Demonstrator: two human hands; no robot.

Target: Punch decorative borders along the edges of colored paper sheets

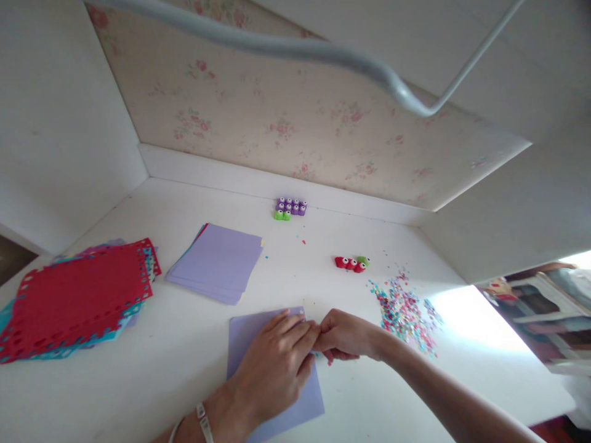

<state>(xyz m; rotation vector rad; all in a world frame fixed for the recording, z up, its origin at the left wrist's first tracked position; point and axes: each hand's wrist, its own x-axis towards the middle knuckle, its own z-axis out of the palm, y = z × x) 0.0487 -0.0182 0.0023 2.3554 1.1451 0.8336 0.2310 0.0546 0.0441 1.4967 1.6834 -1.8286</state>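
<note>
A sheet of purple paper (295, 412) lies on the white table in front of me. My left hand (277, 363) rests flat across it, fingers stretched out, their tips meeting my right hand. At the sheet's right edge my right hand (339, 335) is closed, its fingers curled round a small red paper punch (329, 355) that is mostly hidden. Farther back on the right sit several red and green punches (351, 264) with white, eye-like buttons. More punches, purple and green (290, 208), stand in a cluster near the back wall.
A stack of purple sheets (221, 261) lies behind the paper. On the left is a pile of red and blue sheets with cut-out edges (87, 292). Coloured confetti (406, 311) is scattered on the right. A grey metal bar (277, 43) crosses overhead.
</note>
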